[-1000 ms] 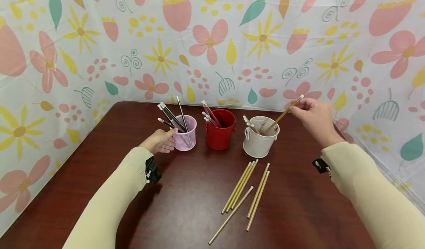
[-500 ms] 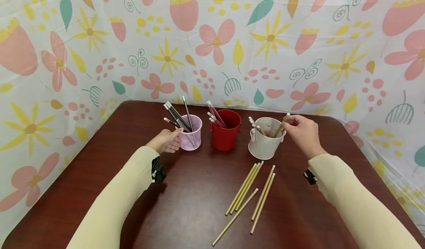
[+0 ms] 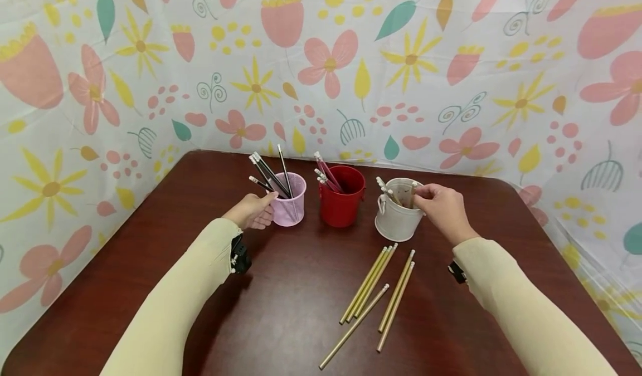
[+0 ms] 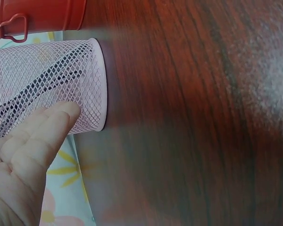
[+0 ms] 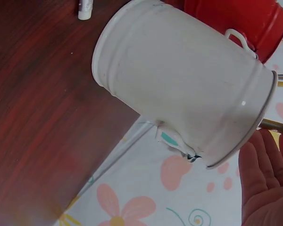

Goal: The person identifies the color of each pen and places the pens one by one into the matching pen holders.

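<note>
In the head view my left hand [image 3: 252, 210] is at the left side of the pink mesh pencil cup [image 3: 288, 211], thumb at its rim. Its fingers [image 4: 47, 132] lie along the mesh wall in the left wrist view. Black pencils [image 3: 271, 172] with white erasers lean in that cup. My right hand [image 3: 441, 206] pinches a gold pencil [image 3: 413, 195] near its eraser end, over the white bucket [image 3: 396, 223]. The pencil's lower part is inside the bucket, hidden by the wall in the right wrist view, where its shaft [image 5: 272, 125] shows at the rim. Several white-tipped pencils [image 3: 388, 191] lean there.
Between the two containers stands a red bucket [image 3: 341, 209] with pink pencils [image 3: 326, 174]. Several gold pencils [image 3: 371, 284] lie on the dark wooden table [image 3: 281, 309] in front of the white bucket. A flowered cloth [image 3: 321, 114] hangs right behind.
My right hand has moved left and down, lowering the gold pencil deeper into the white bucket and making it more upright. The left hand has stayed at the mesh cup.
</note>
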Tool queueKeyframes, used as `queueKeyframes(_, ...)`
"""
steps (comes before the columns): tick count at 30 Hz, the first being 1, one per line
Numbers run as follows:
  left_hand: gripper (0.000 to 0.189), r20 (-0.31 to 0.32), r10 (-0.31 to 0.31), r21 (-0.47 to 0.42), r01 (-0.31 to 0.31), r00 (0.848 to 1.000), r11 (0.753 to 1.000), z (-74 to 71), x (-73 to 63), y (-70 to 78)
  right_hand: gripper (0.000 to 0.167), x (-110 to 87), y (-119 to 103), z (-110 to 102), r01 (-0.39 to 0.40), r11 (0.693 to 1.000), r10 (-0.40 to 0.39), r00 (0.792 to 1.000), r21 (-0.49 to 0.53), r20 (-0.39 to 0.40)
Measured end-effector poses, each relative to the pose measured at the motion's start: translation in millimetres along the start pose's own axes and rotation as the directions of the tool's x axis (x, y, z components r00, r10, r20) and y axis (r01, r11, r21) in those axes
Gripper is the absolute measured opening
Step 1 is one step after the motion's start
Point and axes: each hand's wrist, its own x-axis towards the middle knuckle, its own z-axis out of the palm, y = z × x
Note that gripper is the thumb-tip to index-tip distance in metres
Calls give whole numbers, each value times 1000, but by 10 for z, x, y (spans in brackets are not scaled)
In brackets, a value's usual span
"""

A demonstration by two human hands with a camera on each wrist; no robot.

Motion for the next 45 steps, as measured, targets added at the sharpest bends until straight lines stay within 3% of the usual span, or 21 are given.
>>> queueKeyframes(7, 67, -24, 11, -13, -11, 1000, 1000, -11, -4, -50, 22, 4, -55, 9, 42, 999, -41, 999, -29, 11)
queueKeyframes(13, 68, -30, 24, -35, -25, 999, 999, -40, -14, -50, 17, -60, -27, 4, 34, 998, -25, 982, 44, -188)
queueKeyframes(16, 69, -13, 34, -45, -35, 999, 998, -72, -16, -53, 17, -125, 23, -12, 19, 998, -6, 975, 57, -224)
queueKeyframes(20, 71, 17, 47, -58, -46, 999, 997, -105, -24, -61, 17, -238, 104, -43, -8, 1000, 9, 987, 10, -162)
queueKeyframes(22, 71, 31, 49, -60, -47, 998, 997, -114, -28, -59, 17, -280, 130, -74, -13, 999, 10, 997, -35, -76)
queueKeyframes(24, 71, 36, 48, -57, -46, 998, 997, -118, -33, -50, 17, -316, 155, -92, 1, 996, 4, 998, -87, 57)
queueKeyframes(26, 71, 38, 43, -51, -41, 998, 998, -123, -28, -48, 18, -352, 168, -78, 0, 993, 27, 971, -115, 238)
queueKeyframes(29, 71, 35, 38, -36, -37, 999, 999, -123, -30, -43, 24, -420, 190, 14, -39, 989, 100, 882, -141, 461)
queueKeyframes(31, 70, 31, 35, -33, -34, 999, 999, -119, -33, -41, 27, -462, 195, 90, -92, 983, 164, 826, -157, 540)
queueKeyframes(33, 70, 26, 38, -27, -37, 999, 999, -113, -34, -36, 27, -491, 197, 154, -123, 976, 205, 789, -178, 579)
queueKeyframes(36, 69, 10, 43, -24, -42, 999, 999, -96, -29, -29, 24, -519, 183, 215, -151, 969, 239, 755, -194, 610)
queueKeyframes(39, 70, 6, 43, -9, -43, 999, 999, -69, -15, -32, 23, -538, 168, 241, -136, 969, 239, 734, -208, 636)
queueKeyframes(45, 69, 16, 29, 0, -29, 999, 1000, -7, -3, -62, 22, -585, 172, 253, -130, 962, 260, 717, -242, 647)
